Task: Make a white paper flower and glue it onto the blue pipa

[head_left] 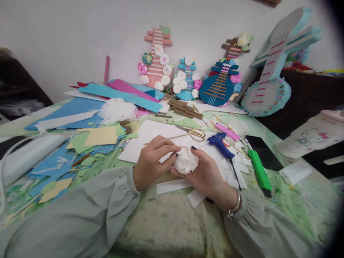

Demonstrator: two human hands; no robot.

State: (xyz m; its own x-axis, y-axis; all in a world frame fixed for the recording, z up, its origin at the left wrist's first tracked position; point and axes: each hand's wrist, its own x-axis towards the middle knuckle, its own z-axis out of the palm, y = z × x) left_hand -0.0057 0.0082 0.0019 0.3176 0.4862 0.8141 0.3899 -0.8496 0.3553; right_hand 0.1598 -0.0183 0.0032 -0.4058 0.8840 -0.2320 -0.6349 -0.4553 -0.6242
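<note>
Cupping a white paper flower (186, 161) from its right side and from below, the right hand (208, 175) presses its thumb to the top edge, with its other fingers (177, 173) underneath. The left hand (153, 161) meets the flower from the left, its thumb and forefinger pinching at the outer petals. The flower sits directly between the two sets of fingers, above the counter (161, 225).

Just beyond the fingers lie gold-handled scissors (196, 134), partly on a white sheet (134, 150). To the right of the fingers rests a blue glue gun (223, 146), its nozzle angled toward them, with white paper scraps (227, 170) around and beneath it. Farther right are a bright green tool (260, 172) and a black phone (262, 148). Two white paper strips lie nearer the body than the fingers, one (172, 186) below the flower and the other (196, 198) beside the right palm.

Well to the left of the fingers, green, cream and blue paper pieces (100, 136) spread over the counter, with a tangled white bundle (116, 111) beyond them. Brown strips (185, 108) form a pile past the scissors. At the back, farthest from the fingers, decorated stringed-instrument shapes stand by the wall: pink (153, 76), light blue (188, 95) and dark blue (228, 89). A larger pale one (264, 86) leans at the far right.
</note>
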